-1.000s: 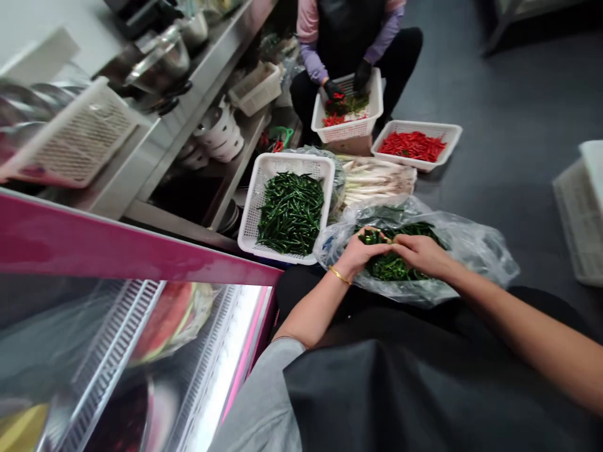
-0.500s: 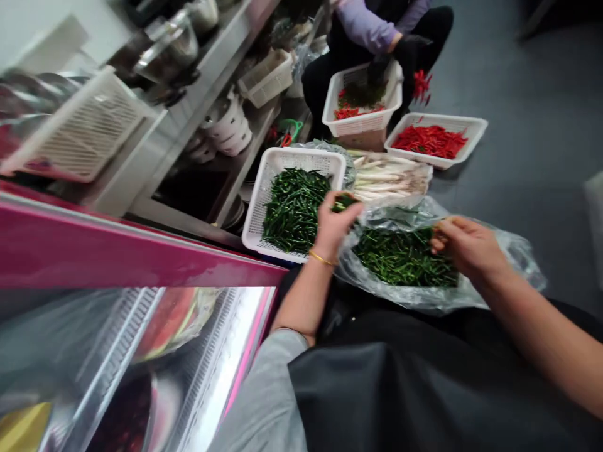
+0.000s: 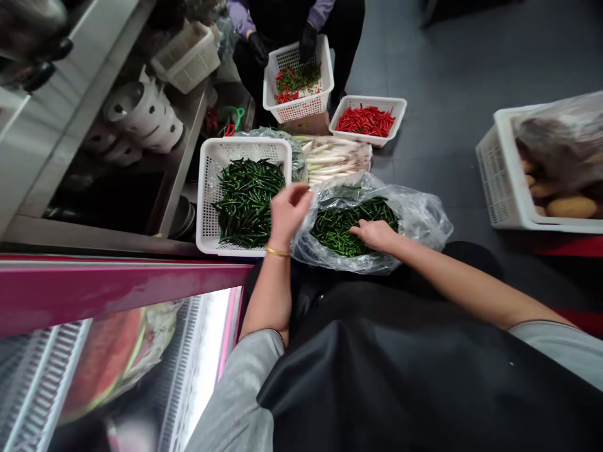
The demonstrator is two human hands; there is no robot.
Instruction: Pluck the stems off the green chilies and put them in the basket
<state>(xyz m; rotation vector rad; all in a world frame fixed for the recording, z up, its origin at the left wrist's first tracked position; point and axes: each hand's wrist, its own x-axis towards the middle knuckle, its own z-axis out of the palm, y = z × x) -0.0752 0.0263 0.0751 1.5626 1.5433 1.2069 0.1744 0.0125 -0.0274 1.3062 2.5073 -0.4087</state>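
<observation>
Holding green chillies [image 3: 249, 204], a white basket [image 3: 210, 172] stands beside a chilli-filled bag [image 3: 421, 213]

The green chillies [image 3: 334, 233] are dark; the red chillies [image 3: 365, 120] bright; the hole-patterned basket [image 3: 245, 148] white; the apron [image 3: 400, 376] black.

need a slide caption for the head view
Right hand at green chilies in a clear bag, left hand beside a white basket of more.

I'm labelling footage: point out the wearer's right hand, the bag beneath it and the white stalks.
Wearer's right hand [image 3: 379, 236]: head view, back of hand.
Bag [image 3: 421, 211]: head view, crumpled right side.
White stalks [image 3: 335, 157]: head view, bundle's middle.
</observation>
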